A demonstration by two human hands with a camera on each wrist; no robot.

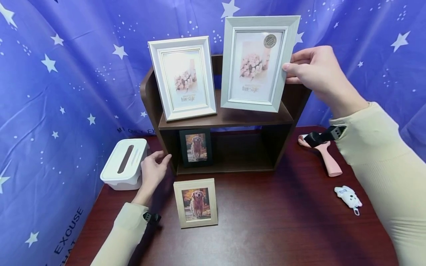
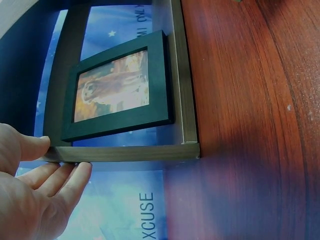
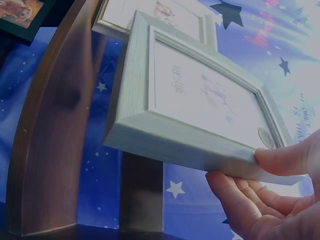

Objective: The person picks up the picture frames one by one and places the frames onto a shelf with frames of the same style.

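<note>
My right hand (image 1: 314, 68) pinches the right side of a pale grey-green picture frame (image 1: 254, 70), thumb in front and fingers behind. The frame overlaps the upper level of a dark brown shelf (image 1: 229, 121) in the head view, tilted slightly. To its left, a white picture frame (image 1: 186, 79) stands on that level. Below it, a dark green photo frame (image 2: 120, 92) with a dog picture leans in the lower compartment. With thumb inside and fingers outside, my left hand (image 1: 154, 170) grips the shelf's left side panel. In front of the shelf, a beige photo frame (image 1: 196, 203) stands on the table.
A white tissue box (image 1: 124, 164) sits left of the shelf, by my left hand. On the right lie a pink handled tool (image 1: 327, 159), partly behind my right wrist strap, and a small white plush keychain (image 1: 348, 196). A blue starry curtain (image 1: 83, 74) hangs behind.
</note>
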